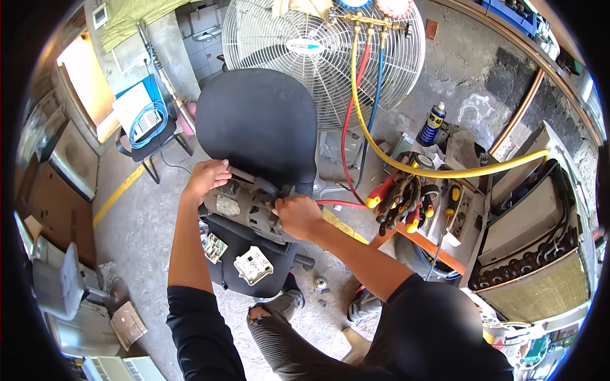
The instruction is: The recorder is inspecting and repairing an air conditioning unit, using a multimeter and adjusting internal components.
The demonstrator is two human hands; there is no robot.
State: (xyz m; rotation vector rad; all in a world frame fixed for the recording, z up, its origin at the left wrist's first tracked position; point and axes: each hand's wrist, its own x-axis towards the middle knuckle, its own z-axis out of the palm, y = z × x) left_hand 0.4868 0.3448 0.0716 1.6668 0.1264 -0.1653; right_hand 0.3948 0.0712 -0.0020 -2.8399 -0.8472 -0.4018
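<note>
A dark, dirty cylindrical machine housing with slots and a pale label lies across the seat of a black office chair. My left hand, at the housing's left end, is closed round a slim tool that slants over the housing to a dark end; its kind is unclear. My right hand is closed against the housing's right end, its fingertips partly hidden. On the seat in front sit a white plastic part and a small circuit board.
A large caged fan stands behind the chair. Yellow, red and blue hoses hang from a brass gauge manifold. To the right are several hand tools, a spray can and an opened appliance unit. A second chair holds blue cable.
</note>
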